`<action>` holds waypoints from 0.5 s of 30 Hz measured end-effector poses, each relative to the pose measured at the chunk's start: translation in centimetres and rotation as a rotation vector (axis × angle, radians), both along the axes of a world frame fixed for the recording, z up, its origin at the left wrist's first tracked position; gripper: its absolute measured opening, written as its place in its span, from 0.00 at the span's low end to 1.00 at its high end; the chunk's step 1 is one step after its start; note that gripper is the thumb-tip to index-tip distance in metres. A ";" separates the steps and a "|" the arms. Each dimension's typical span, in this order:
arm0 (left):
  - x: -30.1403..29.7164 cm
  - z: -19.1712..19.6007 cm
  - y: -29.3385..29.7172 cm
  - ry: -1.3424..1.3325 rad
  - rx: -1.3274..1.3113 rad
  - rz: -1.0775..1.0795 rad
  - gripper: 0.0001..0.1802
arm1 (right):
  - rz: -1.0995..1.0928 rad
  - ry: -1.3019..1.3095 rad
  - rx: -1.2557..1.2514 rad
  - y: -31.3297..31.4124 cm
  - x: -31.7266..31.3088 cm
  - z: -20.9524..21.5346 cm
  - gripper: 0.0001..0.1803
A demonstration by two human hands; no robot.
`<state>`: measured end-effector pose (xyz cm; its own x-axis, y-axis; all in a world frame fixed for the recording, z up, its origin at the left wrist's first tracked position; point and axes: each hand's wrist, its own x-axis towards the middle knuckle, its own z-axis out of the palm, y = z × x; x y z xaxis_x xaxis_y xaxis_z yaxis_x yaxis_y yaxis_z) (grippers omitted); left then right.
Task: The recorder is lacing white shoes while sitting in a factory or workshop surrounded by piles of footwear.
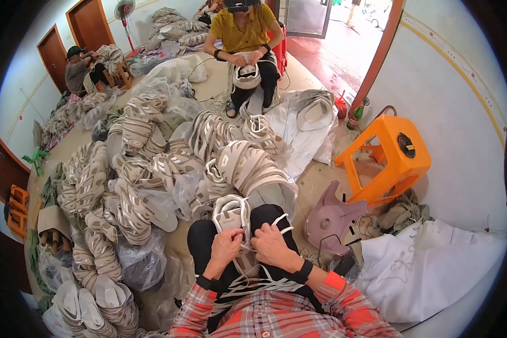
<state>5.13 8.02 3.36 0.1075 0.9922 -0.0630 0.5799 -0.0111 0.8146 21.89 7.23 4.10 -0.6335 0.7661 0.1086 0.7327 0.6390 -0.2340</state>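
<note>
the cream-and-white shoe upper (232, 213) lies on the person's lap, resting over the black-trousered knees, its long axis running away from the body, toe end far and open end toward the hands. the left hand (226, 246) sits at the near left edge of the upper, fingers curled shut around that edge. the right hand (269, 243) is just beside it on the right, fingers pinched closed on a thin white lace (283, 224) that loops up and out to the right of the upper. both hands touch the piece; the two are nearly level, with the lace end on the right hand's side. more white laces (253, 281) trail down over the lap toward the plaid shirt.

ahead on the floor lies a big heap of stacked beige and white shoe uppers (152, 163), many in clear plastic bags (146, 259). to the right stand an orange plastic stool (390, 159) and a tipped mauve plastic stool (331, 218), with white sacking (428, 265) beside them. no labels or signs can be made out.
</note>
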 end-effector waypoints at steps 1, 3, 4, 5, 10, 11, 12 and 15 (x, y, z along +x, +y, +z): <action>0.1 0.4 0.1 -0.018 -0.043 0.000 0.14 | -0.160 0.084 0.030 0.1 -0.1 -0.3 0.05; 0.3 0.5 0.1 -0.036 -0.087 -0.001 0.14 | -0.348 0.174 0.046 0.6 -0.1 -0.8 0.05; 0.3 0.4 0.1 -0.038 -0.098 0.014 0.14 | -0.345 0.176 0.046 0.9 -0.3 -0.9 0.05; 0.3 0.4 0.1 -0.039 -0.108 0.029 0.14 | -0.303 0.205 0.086 1.1 -0.6 -1.0 0.05; 0.6 1.1 -0.1 -0.033 -0.075 0.026 0.14 | -0.214 0.190 0.129 1.8 -0.6 -0.2 0.05; 0.6 1.1 -0.2 -0.021 -0.037 0.018 0.14 | -0.192 0.185 0.133 1.9 -0.5 0.0 0.06; 0.6 1.0 -0.2 -0.021 -0.038 0.018 0.14 | -0.173 0.180 0.139 1.9 -0.5 0.1 0.06; 0.6 0.3 0.0 0.022 0.049 -0.046 0.15 | -0.198 0.087 0.115 2.3 -1.5 -1.0 0.07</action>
<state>5.74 8.04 3.66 0.1522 0.9882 -0.0168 0.5955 -0.0781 0.7995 20.39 9.54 3.07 -0.4562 0.8541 0.2499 0.8268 0.5107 -0.2359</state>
